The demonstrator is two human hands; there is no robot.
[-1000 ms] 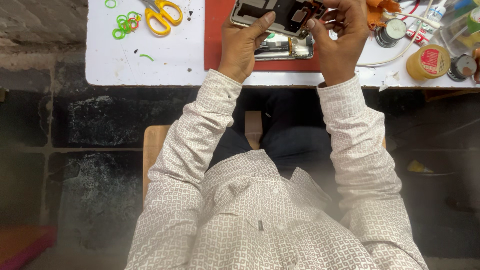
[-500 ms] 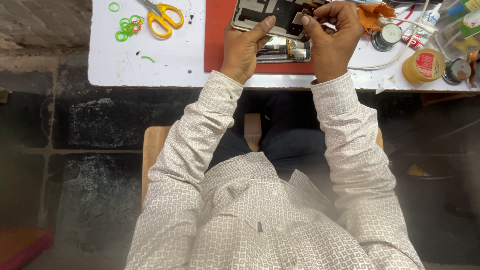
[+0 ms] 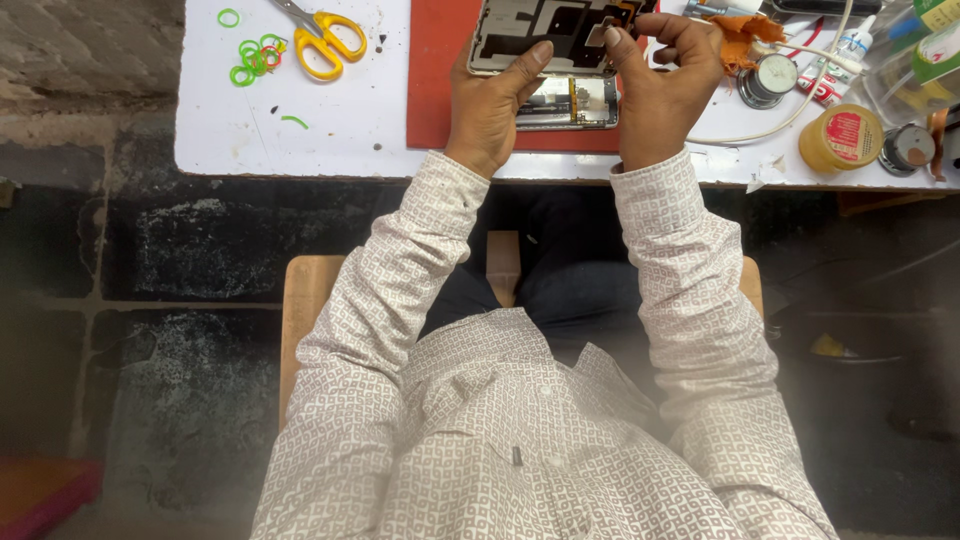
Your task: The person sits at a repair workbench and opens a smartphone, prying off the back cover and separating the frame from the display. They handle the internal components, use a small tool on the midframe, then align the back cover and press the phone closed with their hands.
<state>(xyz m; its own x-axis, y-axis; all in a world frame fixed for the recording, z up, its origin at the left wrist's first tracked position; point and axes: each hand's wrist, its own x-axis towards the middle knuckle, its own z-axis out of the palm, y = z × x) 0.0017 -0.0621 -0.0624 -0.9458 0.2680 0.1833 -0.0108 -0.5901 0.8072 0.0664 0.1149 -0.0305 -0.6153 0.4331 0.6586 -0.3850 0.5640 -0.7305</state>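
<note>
Head view, looking straight down over a seated person in a patterned white shirt. Left hand (image 3: 495, 105) curls around the lower left edge of an opened phone chassis (image 3: 545, 30), thumb laid along its bottom rim; grip closed on the frame. Right hand (image 3: 665, 85) is at the chassis's right edge, fingers bunched, thumb and forefinger pinched on a small grey part (image 3: 603, 32); whether that part is free of the frame cannot be told. The chassis is held up just above a red mat (image 3: 440, 80), with a second, silvery phone part (image 3: 570, 102) lying flat on the mat beneath the hands. Containers: a round yellow tub with a red label (image 3: 842, 137) stands right of the hands, lid on, contents hidden; a small round metal tin (image 3: 766, 80) and a dark round cap (image 3: 907, 147) sit near it; a clear box (image 3: 915, 50) at far right holds bottles, only partly in frame. A white cable (image 3: 790, 110) loops between them. An orange cloth (image 3: 740, 35) lies behind the right hand. Surface: white table (image 3: 320, 130), scuffed, carrying yellow-handled scissors (image 3: 325, 35) and scattered green rubber bands (image 3: 250, 60) at left. Below: wooden stool (image 3: 310, 300), dark worn floor.
</note>
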